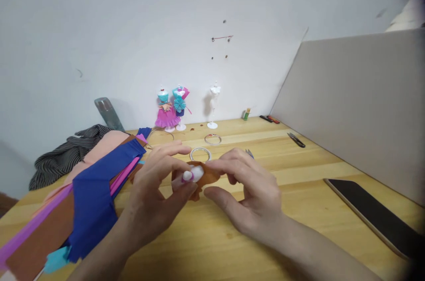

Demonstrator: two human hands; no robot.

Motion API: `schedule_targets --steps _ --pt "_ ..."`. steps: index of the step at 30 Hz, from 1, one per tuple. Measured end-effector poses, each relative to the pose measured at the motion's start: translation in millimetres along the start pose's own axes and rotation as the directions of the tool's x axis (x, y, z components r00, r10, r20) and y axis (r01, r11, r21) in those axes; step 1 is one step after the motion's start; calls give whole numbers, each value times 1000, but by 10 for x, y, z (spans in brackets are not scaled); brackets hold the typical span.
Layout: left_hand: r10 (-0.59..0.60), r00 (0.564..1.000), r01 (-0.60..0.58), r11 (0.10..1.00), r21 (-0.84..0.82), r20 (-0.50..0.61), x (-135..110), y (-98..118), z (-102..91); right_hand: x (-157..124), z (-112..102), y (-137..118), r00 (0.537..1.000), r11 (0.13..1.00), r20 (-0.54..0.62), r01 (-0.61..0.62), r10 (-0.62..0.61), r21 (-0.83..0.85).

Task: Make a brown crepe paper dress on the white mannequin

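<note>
Held between the thumb and fingers of my left hand (151,197) is a small white dress-form mannequin (198,173), its neck end tilted toward me with a purple band around it. Brown crepe paper (210,176) wraps around the mannequin's body. My right hand (250,192) has its index finger on the paper's upper right edge, with the thumb below it, the paper lying between them. The mannequin's lower part is hidden by the paper and hands.
Crepe paper strips (91,188) and striped cloth (71,148) lie at left, near a bottle (109,113). Two dressed mannequins (168,115) and a bare mannequin (214,104) stand behind. Tape rolls (200,149), snips (296,140), and a phone (368,214) lie on the table.
</note>
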State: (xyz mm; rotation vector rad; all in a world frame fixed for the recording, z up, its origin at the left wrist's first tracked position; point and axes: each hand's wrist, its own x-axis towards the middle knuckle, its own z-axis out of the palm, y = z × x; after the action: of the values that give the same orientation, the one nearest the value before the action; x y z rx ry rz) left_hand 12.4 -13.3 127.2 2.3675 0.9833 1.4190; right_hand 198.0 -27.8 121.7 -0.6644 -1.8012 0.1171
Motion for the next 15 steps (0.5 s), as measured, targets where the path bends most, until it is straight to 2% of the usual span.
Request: schedule_targets --steps 3,8,12,15 --pt "63 998 -63 997 36 -2 7 33 36 82 22 -71 999 998 37 1 1 -65" --pt "212 977 -210 971 119 -11 30 54 58 133 93 -117 990 987 85 -97 109 -128" --pt "245 969 -240 956 169 -9 26 65 80 121 103 -114 991 980 93 -80 99 -185" --pt "261 965 -255 948 190 -7 15 65 92 126 67 -109 990 985 93 -90 105 -150"
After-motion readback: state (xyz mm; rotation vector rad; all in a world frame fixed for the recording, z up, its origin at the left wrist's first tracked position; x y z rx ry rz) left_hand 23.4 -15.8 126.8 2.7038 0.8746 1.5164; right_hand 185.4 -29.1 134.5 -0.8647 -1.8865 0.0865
